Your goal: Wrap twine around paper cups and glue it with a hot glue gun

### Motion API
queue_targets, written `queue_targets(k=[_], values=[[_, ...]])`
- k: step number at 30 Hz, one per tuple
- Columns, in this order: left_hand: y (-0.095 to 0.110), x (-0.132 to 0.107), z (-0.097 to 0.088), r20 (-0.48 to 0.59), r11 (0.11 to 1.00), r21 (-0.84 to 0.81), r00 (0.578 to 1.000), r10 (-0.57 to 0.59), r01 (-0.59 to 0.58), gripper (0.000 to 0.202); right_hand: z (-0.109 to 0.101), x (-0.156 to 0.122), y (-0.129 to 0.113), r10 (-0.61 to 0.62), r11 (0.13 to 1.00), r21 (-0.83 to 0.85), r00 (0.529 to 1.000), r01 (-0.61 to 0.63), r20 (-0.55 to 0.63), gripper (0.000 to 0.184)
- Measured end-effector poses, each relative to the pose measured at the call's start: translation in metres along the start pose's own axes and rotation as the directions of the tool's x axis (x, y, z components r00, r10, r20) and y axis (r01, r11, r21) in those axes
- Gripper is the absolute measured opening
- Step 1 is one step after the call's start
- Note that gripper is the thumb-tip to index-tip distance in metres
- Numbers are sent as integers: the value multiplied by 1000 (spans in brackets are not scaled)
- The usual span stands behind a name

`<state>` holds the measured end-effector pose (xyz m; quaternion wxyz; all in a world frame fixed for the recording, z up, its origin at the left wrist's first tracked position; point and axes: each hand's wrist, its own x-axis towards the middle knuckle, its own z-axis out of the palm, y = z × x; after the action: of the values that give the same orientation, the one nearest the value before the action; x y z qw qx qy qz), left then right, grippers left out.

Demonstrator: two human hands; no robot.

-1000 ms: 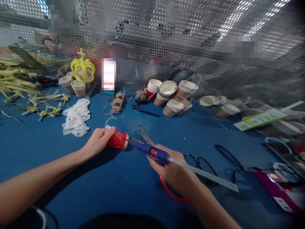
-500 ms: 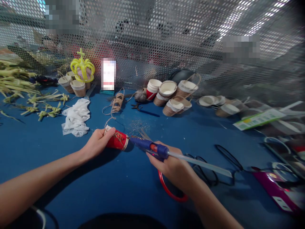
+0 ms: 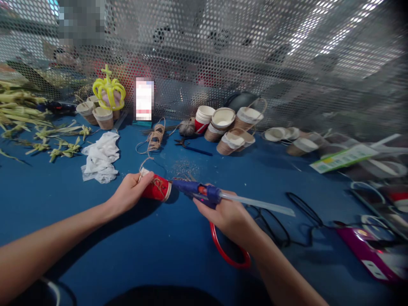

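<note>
A red paper cup [image 3: 158, 188] lies on its side in my left hand [image 3: 132, 189], whose thumb and fingers are closed around its base end. Brown twine [image 3: 156, 138] runs from a loose bundle behind to the cup. My right hand [image 3: 231, 212] grips a blue hot glue gun [image 3: 197, 190], with a clear glue stick [image 3: 258, 202] jutting out of its back. The gun's nozzle points left, close to the cup's rim; whether it touches I cannot tell. Beneath the right hand lie scissors with red handles [image 3: 223, 253], partly hidden.
Twine-wrapped cups [image 3: 231, 142] stand at the back, near pliers [image 3: 194, 148]. A white crumpled cloth [image 3: 101, 157], a yellow crown [image 3: 109, 91] and plant-like strips [image 3: 19, 108] are on the left. To the right lie a black cable [image 3: 304, 206] and a purple power strip [image 3: 363, 255].
The glue gun has shifted slightly left and levelled out a little, its glue stick now tilting less. My left hand and the cup stay nearly still.
</note>
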<state>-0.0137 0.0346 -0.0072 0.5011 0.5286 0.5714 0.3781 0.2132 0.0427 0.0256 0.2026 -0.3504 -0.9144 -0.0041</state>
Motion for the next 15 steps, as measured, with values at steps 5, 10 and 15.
queue_targets(k=[5,10,15], values=[[1,0,1,3,999,-45,1000,-18,18,46,-7,-2,-9,44,999,-13,999,-44,8,21],[0,0,1,-8,999,-35,999,-34,34,46,-15,-5,-18,110,994,-18,992,-109,62,19],[1,1,2,-5,996,-50,997,-71,71,48,-19,-4,-22,138,989,-79,978,-127,155,16]])
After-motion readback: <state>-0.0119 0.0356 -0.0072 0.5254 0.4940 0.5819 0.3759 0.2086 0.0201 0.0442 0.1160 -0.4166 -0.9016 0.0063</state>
